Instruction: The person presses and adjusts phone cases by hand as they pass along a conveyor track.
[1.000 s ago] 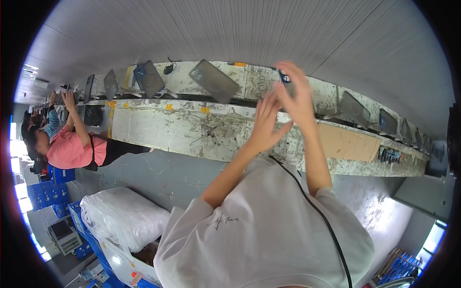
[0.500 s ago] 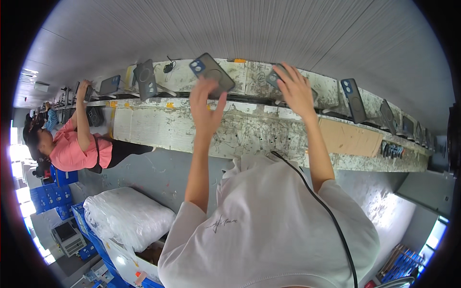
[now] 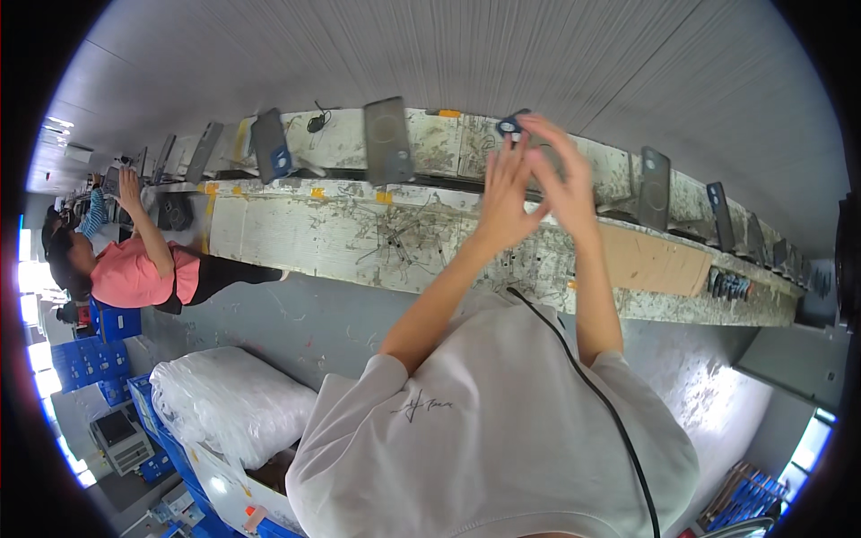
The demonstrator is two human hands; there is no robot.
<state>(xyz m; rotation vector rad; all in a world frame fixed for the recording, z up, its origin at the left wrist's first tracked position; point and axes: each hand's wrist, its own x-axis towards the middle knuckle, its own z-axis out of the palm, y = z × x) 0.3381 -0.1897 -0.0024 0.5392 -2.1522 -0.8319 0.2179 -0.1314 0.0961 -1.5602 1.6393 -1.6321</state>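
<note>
A smoky grey phone case with a blue camera surround point(image 3: 512, 125) stands at the far side of the bench, mostly covered by my hands. My left hand point(image 3: 511, 195) reaches to it from below, fingers straight and the thumb held apart. From the right my right hand point(image 3: 567, 175) crosses over the case, its fingers stretched out and its thumb close to the left fingers. Slight blur hides the exact contact of the fingertips. To the left, another grey phone case with a pale ring point(image 3: 387, 139) stands upright, and one more phone case point(image 3: 653, 186) is to the right.
The long, paint-stained bench point(image 3: 305, 229) has a dark slot along it, lined with several more cases. A brown board point(image 3: 650, 255) lies at the right. At left works a person in a pink top point(image 3: 134, 273). Behind is a plastic-wrapped bundle point(image 3: 229, 403).
My left hand has left the case on the left and moved right, beside my right hand. Cases along the line show at different places and angles. The person at left has shifted an arm.
</note>
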